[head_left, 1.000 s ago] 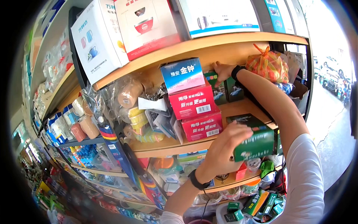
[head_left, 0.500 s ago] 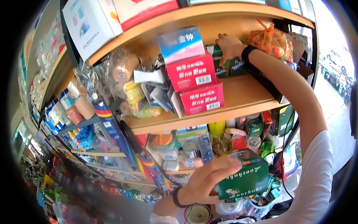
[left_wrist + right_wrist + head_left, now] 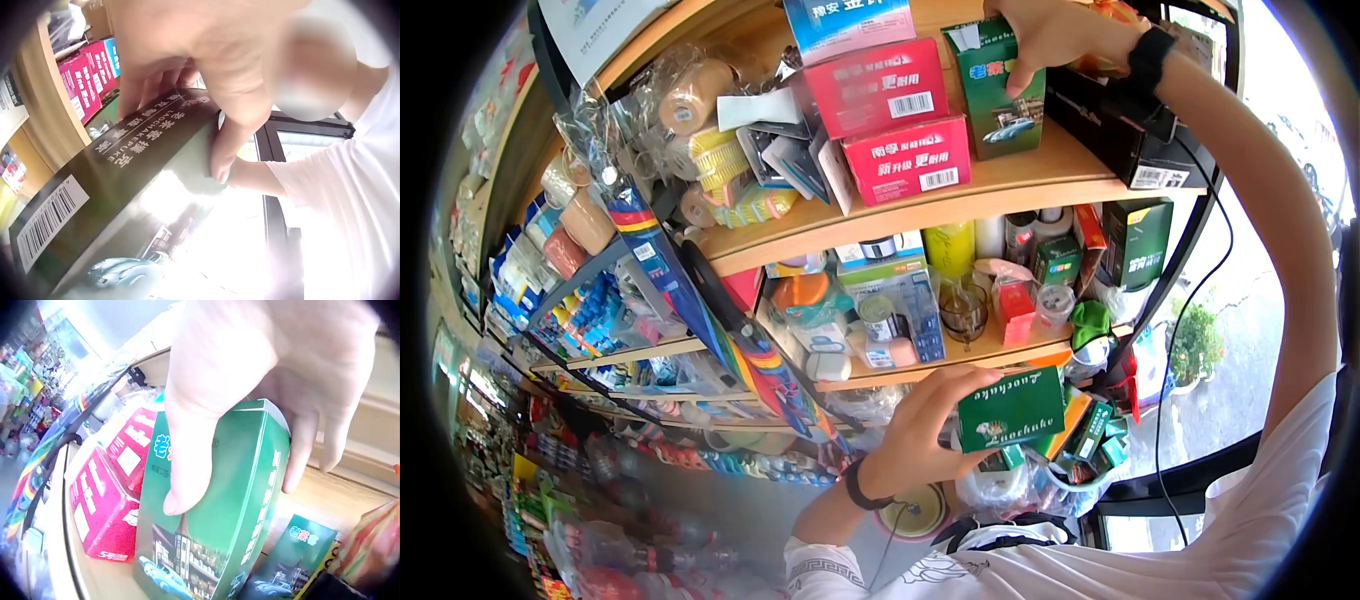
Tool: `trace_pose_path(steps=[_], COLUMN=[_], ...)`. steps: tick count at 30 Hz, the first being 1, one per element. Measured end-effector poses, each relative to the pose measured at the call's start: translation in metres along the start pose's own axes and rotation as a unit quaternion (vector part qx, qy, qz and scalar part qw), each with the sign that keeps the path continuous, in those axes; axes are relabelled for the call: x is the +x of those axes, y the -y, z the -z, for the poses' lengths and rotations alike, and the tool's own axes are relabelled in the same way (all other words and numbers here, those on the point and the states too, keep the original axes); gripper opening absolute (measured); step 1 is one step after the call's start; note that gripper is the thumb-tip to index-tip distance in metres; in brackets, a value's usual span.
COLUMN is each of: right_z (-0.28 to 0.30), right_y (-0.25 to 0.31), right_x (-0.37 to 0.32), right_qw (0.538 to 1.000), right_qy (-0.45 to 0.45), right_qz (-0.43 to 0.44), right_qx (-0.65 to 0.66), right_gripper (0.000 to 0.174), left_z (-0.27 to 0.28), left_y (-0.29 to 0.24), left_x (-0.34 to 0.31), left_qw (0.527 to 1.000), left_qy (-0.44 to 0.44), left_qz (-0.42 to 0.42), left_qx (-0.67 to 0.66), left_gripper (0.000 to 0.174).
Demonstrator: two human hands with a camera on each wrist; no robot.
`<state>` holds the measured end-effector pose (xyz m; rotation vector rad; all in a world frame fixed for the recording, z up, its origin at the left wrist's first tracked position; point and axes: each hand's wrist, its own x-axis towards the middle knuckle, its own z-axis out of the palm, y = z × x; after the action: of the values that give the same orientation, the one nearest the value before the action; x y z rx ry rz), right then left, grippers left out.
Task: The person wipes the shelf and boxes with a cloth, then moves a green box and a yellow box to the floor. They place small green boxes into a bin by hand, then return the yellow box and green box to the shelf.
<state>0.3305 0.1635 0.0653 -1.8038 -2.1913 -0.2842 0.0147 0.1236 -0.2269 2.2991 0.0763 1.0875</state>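
My left hand grips a green playing-card box lettered Laochake, held in the air below and in front of the shelf. In the left wrist view its thumb lies on the picture side and its fingers on the far side. My right hand holds a second green playing-card box standing upright near the shelf's front edge. In the right wrist view the thumb presses this box's front, with the fingers behind it. A similar green box lies beside it on the shelf.
Stacked red boxes stand left of the right hand's box, a black box to its right. The wooden shelf has glassware and cartons beneath. A black cord hangs at right; a tub of green boxes stands below.
The view has tilted downward. My right hand has brought a green box from the back of the shelf toward its front. My left hand has moved its box down, away from the shelf edge.
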Motion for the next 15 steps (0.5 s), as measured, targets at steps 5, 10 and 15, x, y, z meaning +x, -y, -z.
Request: trace_pose_path(steps=[5,10,15], right_z=[0.039,0.076,-0.029], right_y=[0.063,0.142,0.083], right_x=[-0.059,-0.095,-0.197], right_qw=[0.995,0.890,0.927], right_qy=[-0.056,0.020,-0.061], right_qz=[-0.053,-0.411,-0.309], right_qx=[-0.070,0.197,0.205], right_gripper=[0.056,0.060,0.072], left_z=[-0.014,-0.025,-0.047], left_y=[0.009,0.016,0.049], left_x=[-0.010,-0.034,-0.090], left_qw=[0.999,0.998,0.989], left_qy=[0.003,-0.027,-0.023], left_qz=[0.037,0.065,0.147], left_qx=[-0.020,0.002,-0.015], left_gripper=[0.073,0.070,0.073])
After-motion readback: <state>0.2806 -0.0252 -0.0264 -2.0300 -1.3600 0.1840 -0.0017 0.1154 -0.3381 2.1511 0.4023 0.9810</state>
